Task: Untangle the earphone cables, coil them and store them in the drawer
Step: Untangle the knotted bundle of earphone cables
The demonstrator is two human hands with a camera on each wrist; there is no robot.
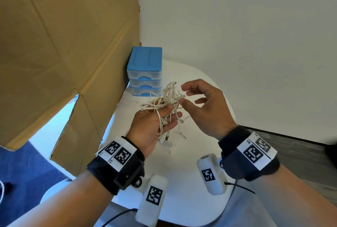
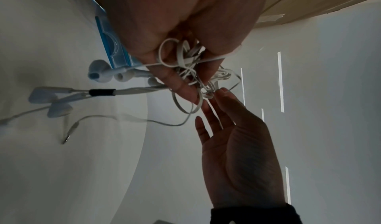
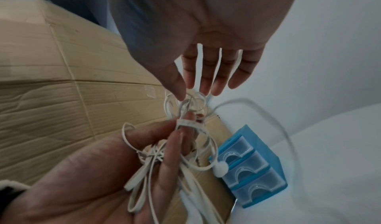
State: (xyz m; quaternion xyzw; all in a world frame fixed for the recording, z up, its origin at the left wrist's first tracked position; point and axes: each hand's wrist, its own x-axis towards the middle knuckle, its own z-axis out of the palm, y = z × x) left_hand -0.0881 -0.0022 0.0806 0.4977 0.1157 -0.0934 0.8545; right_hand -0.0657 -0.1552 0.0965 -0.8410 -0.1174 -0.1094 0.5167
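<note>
My left hand [image 1: 151, 126], palm up at 6 o'clock, holds the tangle [image 1: 166, 102] in curled fingers. My right hand [image 1: 204, 106], at 3 o'clock, hovers with loose fingers, gripping nothing. I'd tease one outer loop gently, never yank. Drawers [image 1: 145, 73] shut at 12.

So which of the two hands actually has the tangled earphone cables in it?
The left hand, palm up, holds the earphone cables; the right hand has spread fingers at the tangle's edge.

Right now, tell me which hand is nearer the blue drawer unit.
Left. The left hand, holding the tangled earphone cables, sits just in front of the blue drawer unit; the right hand hovers further right.
</note>
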